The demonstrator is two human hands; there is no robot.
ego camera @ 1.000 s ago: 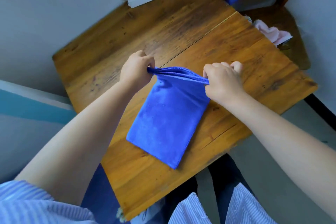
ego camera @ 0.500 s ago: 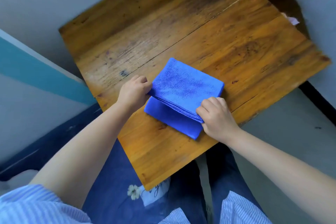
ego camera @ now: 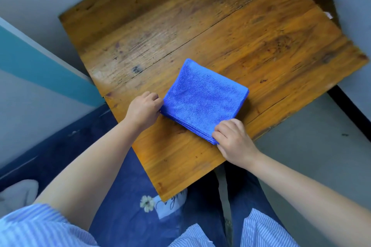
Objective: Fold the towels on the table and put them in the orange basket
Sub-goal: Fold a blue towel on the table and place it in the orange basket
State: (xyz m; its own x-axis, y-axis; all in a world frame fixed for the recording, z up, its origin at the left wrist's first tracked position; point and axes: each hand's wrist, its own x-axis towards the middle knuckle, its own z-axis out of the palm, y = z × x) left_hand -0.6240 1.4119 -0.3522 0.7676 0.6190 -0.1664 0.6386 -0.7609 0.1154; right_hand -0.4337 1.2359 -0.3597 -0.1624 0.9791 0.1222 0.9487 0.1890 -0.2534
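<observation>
Blue towel (folded) on the table, near corners pinched between curled fingers of left hand and right hand

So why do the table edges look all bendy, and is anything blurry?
Head view: the wide lens bows the wooden table edges and stretches the arms; the far corners smear softly; the blue towel stays sharp; pale glare sits on the wood beside the left hand.

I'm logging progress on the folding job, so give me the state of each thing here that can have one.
blue towel: folded into a layered square, lying flat on the wooden table.
left hand: pinches the towel's near-left corner.
right hand: pinches the towel's near-right corner.
</observation>
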